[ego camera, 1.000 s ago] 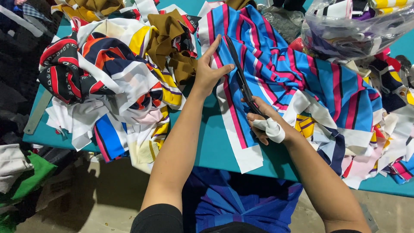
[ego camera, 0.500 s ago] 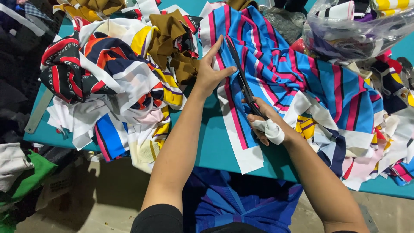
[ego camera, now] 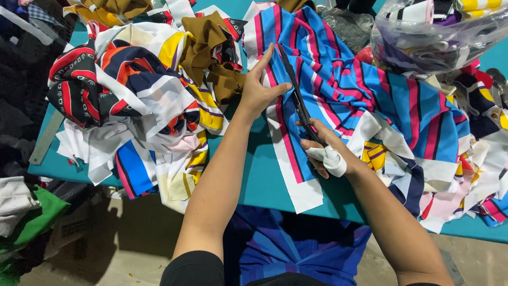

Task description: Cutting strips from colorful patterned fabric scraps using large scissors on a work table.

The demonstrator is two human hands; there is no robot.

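The blue, pink and white striped fabric (ego camera: 338, 90) lies spread across the teal table (ego camera: 264, 175). The left hand (ego camera: 259, 90) presses flat on it beside the cut line, fingers spread. The right hand (ego camera: 323, 151), thumb wrapped in white cloth, grips black scissors (ego camera: 296, 95) whose blades lie along the fabric's stripes.

Matt striped cloth (ego camera: 338, 90), dark metal scissors (ego camera: 296, 95).

Bare forearms, black short sleeves, and white cloth wrapping the right hand (ego camera: 325, 151).
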